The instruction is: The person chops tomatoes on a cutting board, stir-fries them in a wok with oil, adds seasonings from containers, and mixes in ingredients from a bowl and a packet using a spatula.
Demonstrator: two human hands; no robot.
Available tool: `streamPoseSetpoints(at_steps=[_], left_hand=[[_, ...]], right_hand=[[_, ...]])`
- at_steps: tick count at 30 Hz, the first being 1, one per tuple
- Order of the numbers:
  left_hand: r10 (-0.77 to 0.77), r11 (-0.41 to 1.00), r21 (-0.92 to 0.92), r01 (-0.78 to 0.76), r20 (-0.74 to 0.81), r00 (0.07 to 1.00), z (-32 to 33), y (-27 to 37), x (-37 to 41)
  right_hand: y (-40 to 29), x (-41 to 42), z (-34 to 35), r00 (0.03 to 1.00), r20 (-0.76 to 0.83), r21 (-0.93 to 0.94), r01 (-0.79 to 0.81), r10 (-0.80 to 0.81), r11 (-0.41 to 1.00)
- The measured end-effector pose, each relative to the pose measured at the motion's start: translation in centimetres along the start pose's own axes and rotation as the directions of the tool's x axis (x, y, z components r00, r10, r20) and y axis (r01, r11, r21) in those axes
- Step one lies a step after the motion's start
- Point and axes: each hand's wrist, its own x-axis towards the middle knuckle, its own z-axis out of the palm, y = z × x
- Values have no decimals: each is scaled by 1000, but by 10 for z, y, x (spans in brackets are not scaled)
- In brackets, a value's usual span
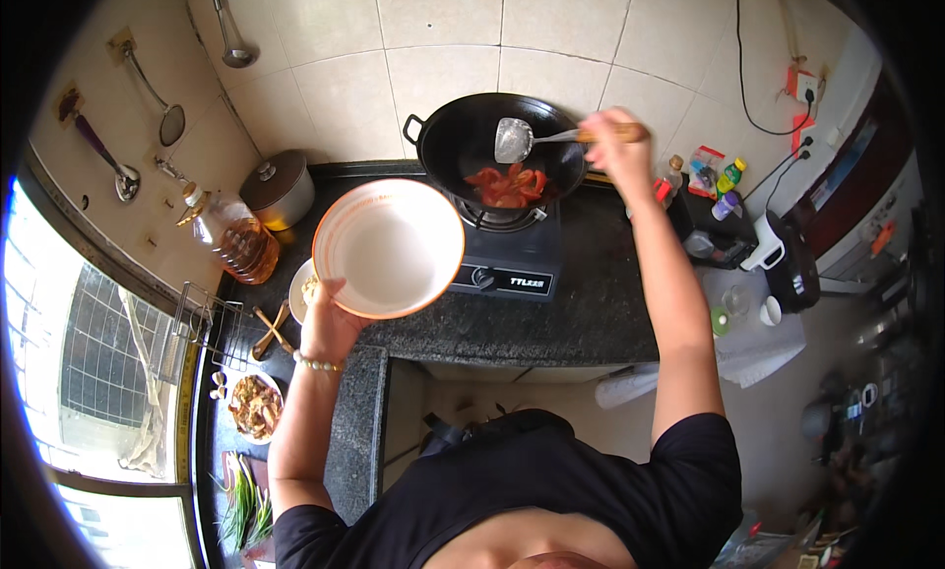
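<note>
My left hand [332, 307] grips the rim of a white bowl with an orange edge [391, 251]; its visible inside holds no food. The bowl is tilted and hangs left of the gas stove [509, 274]. In my right hand [619, 144] is the wooden handle of a metal wok spatula [514, 140]. The spatula's blade is over the black wok [461, 137], above red pieces that look like cut tomato [509, 186]. The wok rests on the stove's burner, against the tiled wall.
Left stand an oil bottle [240, 237], a lidded pot [277, 189], a wire rack [214, 333], a plate of chopped food [256, 406] and green onions [244, 502]. At right are seasoning bottles [727, 178], a white-handled appliance [766, 244] and a small cup [770, 310]. Ladles [236, 52] hang on the wall.
</note>
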Motion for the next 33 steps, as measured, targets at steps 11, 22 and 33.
streamPoseSetpoints(at_steps=[11,22,33], left_hand=[[-37,983,184,28,44,998,49,16,146],[-124,951,297,91,93,988,77,0,229],[2,865,501,15,-34,999,125,-9,245]], right_hand=[[29,2,-108,951,-184,455,-140,247,879],[43,21,-131,948,-122,521,-191,294,832],[58,26,-144,933,-162,531,-191,320,825]])
